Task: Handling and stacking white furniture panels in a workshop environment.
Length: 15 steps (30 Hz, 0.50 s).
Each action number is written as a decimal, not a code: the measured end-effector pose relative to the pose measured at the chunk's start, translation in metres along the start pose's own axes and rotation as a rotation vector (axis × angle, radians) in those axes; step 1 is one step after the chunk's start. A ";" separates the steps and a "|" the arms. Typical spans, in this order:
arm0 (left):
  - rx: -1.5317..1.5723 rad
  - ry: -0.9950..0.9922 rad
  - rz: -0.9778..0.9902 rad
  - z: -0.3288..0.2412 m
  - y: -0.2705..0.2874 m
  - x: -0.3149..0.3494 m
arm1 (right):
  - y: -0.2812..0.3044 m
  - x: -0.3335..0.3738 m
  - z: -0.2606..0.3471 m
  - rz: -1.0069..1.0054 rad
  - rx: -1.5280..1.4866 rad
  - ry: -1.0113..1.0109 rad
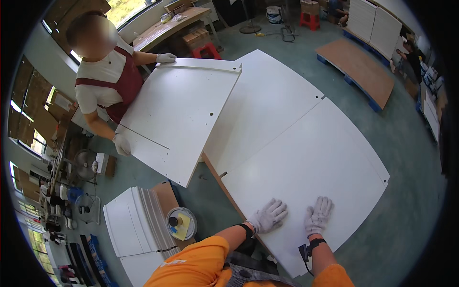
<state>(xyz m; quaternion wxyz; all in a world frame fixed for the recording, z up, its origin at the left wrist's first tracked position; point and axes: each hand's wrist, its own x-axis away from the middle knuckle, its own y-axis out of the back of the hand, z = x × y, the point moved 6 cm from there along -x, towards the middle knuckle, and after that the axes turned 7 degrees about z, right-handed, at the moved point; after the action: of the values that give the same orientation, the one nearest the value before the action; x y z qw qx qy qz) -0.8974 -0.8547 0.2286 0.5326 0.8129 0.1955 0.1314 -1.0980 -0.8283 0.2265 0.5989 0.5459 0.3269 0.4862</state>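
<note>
My left hand (268, 215) and my right hand (319, 215), both in white knit gloves, lie flat with fingers spread on a large white panel (306, 162) near its close edge. That panel lies on top of another white panel (267, 100). A co-worker in a white shirt and dark red apron stands at the upper left and holds a third white panel (177, 112) tilted, one gloved hand (166, 58) at its far corner and the other gloved hand (122, 144) at its near corner.
A stack of white boards (131, 225) and a round tin (181, 223) sit on the floor at the lower left. A brown board on a blue pallet (363, 69) lies at the upper right. Fans, red stools and a workbench stand around.
</note>
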 end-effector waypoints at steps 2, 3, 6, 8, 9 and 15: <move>0.005 0.003 -0.062 0.001 0.003 0.000 | 0.001 0.001 0.000 -0.015 -0.009 0.011; 0.004 0.001 -0.060 0.000 0.003 -0.001 | 0.000 0.001 0.000 -0.004 0.001 0.005; 0.009 0.009 -0.070 0.000 0.005 0.002 | 0.004 -0.001 0.003 0.045 -0.004 -0.003; 0.027 0.024 -0.050 -0.001 0.004 0.002 | -0.001 -0.001 0.001 0.084 -0.014 -0.005; 0.031 0.030 0.011 -0.001 0.000 0.001 | -0.005 0.001 -0.003 0.036 0.015 0.006; 0.047 0.033 0.024 0.004 -0.004 0.001 | 0.003 -0.002 0.005 0.056 0.003 -0.014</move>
<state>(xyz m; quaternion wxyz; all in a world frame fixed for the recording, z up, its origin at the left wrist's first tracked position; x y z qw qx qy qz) -0.8953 -0.8557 0.2232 0.5085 0.8252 0.1974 0.1467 -1.0949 -0.8321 0.2297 0.5864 0.5591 0.3080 0.4986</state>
